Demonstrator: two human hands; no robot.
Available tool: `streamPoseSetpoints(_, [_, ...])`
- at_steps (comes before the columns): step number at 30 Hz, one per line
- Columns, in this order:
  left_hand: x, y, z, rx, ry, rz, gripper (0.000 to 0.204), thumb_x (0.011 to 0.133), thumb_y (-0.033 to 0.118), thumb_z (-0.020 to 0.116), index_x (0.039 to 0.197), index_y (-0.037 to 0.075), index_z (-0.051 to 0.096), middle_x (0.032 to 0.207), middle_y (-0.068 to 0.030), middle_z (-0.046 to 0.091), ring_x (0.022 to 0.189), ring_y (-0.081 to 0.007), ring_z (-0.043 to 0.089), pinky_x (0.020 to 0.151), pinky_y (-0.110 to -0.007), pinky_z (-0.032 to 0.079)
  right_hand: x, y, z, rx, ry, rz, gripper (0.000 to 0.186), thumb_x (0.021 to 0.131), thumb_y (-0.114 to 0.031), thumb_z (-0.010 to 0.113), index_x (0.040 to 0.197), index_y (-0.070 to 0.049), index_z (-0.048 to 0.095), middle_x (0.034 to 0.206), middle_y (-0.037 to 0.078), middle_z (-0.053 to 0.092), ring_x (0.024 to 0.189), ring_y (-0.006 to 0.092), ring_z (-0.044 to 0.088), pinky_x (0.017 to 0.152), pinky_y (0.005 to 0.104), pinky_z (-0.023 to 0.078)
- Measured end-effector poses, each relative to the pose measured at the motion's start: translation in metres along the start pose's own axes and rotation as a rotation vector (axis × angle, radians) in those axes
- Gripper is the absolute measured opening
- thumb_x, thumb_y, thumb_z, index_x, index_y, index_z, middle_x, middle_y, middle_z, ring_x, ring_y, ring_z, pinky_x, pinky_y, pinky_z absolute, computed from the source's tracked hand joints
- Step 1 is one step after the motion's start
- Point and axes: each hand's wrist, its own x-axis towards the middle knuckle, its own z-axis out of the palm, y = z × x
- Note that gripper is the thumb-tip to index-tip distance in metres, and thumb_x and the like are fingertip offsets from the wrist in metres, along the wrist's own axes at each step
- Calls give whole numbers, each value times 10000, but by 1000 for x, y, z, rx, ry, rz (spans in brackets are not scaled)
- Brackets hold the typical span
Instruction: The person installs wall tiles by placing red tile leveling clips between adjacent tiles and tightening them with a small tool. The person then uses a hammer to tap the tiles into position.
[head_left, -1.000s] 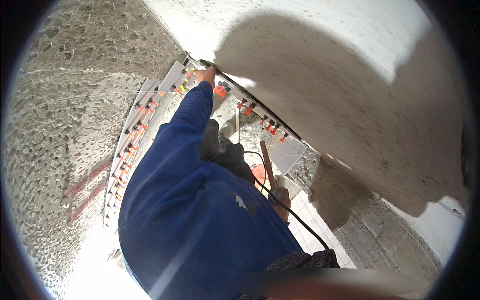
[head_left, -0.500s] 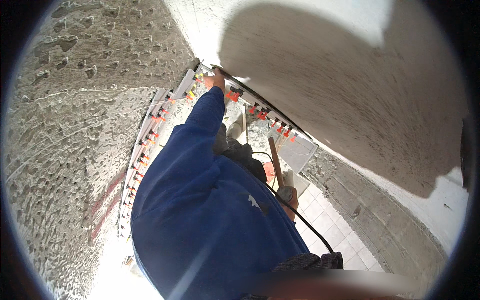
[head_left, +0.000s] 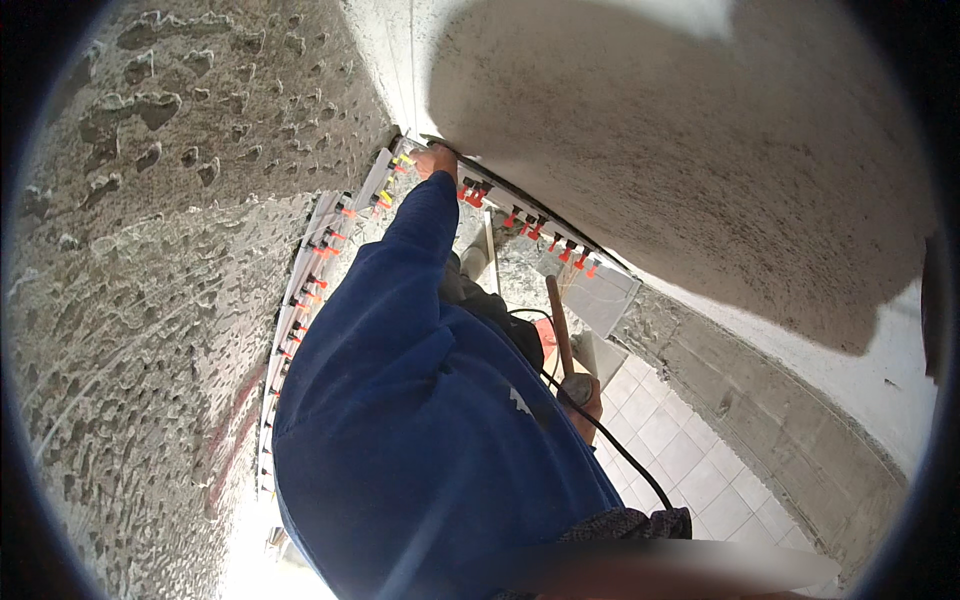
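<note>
My left arm, in a blue sleeve (head_left: pixel 415 225), stretches up to the corner where two rows of upright wall tiles meet. There my left hand (head_left: pixel 435 160) is closed against the upper edge of the right-hand tile row, beside yellow wedges (head_left: pixel 385 199); what its fingers grip is hidden. Red levelling clips (head_left: pixel 475 193) with dark caps stand out along this row. Lower right, my right hand (head_left: pixel 590 408) is closed around the head end of a hammer (head_left: pixel 562 330), its wooden handle pointing up. Part of that hand is hidden behind my body.
Another tile row with red clips (head_left: pixel 318 283) runs down the rough grey left wall (head_left: pixel 130 300). A grey tile (head_left: pixel 600 300) stands at the right row's near end. A black cable (head_left: pixel 635 467) crosses beside my right hand, above pale floor tiles (head_left: pixel 690 455).
My left hand has shifted slightly at the corner, its fingers now lying more toward the yellow wedges. My right hand still holds the hammer. The whole view has moved a little.
</note>
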Motion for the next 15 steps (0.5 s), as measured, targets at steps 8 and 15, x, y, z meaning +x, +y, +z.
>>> streamPoseSetpoints(8, [52, -33, 59, -3, 12, -264, 502, 820, 273, 651, 1252, 58, 512, 1221, -139, 608, 1078, -304, 607, 900, -472, 450, -13, -6, 11, 108, 23, 31, 576, 539, -128, 810, 1054, -92, 556, 927, 102, 666, 862, 237, 649, 771, 365, 513])
streamPoseSetpoints(15, [160, -118, 143, 1072, -149, 342, 427, 883, 363, 558, 1261, 167, 594, 1268, -12, 608, 1096, -237, 605, 900, -550, 400, -26, -29, 21, 79, 69, 93, 529, 564, -91, 773, 1046, -87, 555, 917, 84, 667, 854, 211, 650, 764, 345, 513])
